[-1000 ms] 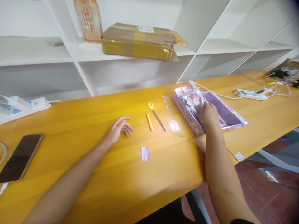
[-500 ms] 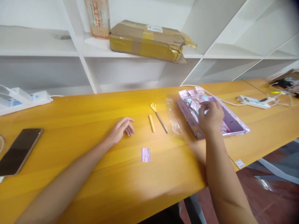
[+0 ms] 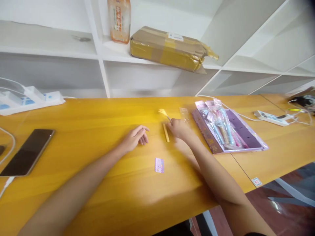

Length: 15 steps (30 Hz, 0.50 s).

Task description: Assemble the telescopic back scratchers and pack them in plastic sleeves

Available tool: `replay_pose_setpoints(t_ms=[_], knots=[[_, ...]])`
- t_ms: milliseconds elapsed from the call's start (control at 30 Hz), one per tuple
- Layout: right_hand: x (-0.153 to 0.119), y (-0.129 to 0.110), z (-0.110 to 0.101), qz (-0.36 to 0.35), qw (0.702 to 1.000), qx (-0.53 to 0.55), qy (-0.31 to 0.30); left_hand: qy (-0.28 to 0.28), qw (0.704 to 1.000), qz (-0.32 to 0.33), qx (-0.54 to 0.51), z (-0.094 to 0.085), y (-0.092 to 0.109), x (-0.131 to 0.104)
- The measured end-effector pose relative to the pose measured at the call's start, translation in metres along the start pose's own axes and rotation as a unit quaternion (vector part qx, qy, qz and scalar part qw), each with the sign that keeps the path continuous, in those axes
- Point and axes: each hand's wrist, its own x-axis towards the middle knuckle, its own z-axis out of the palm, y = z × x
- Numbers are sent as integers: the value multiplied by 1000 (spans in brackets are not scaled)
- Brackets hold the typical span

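Note:
My right hand (image 3: pixel 180 128) has its fingers closed on the metal rod of a small hand-shaped scratcher (image 3: pixel 162 112), whose yellow head points up and left. Just left of that hand, a yellow stick (image 3: pixel 166 132) lies on the table. My left hand (image 3: pixel 138 137) rests at the middle of the table, fingers apart and slightly curled, holding nothing. Nearer the front lies a small purple card (image 3: pixel 159 165). A clear plastic sleeve (image 3: pixel 184 114) is partly hidden behind my right hand.
A purple box (image 3: pixel 256 141) with several wrapped items stands at the right. Power strips (image 3: pixel 271 118) with cables lie further right and at the far left. A phone (image 3: pixel 28 152) is at the left. A taped parcel (image 3: pixel 167 49) and a bottle (image 3: pixel 119 21) occupy the shelf.
My right hand has moved left from above the purple box to the scratcher and has taken hold of it. My left hand keeps its pose. The camera view has shifted slightly.

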Motion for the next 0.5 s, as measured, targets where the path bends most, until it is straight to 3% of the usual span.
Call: replay_pose_setpoints(t_ms=[167, 333, 433, 500], knots=[[-6, -22, 11, 14, 997, 69, 21, -11, 1000, 3, 15, 0, -3, -1], [-15, -51, -2, -62, 980, 188, 32, 30, 996, 17, 80, 2, -5, -1], [-25, -72, -11, -144, 924, 349, 57, 29, 995, 36, 84, 0, -8, 2], [-29, -81, -17, -173, 848, 494, 82, 21, 997, 30, 71, -2, -10, 4]])
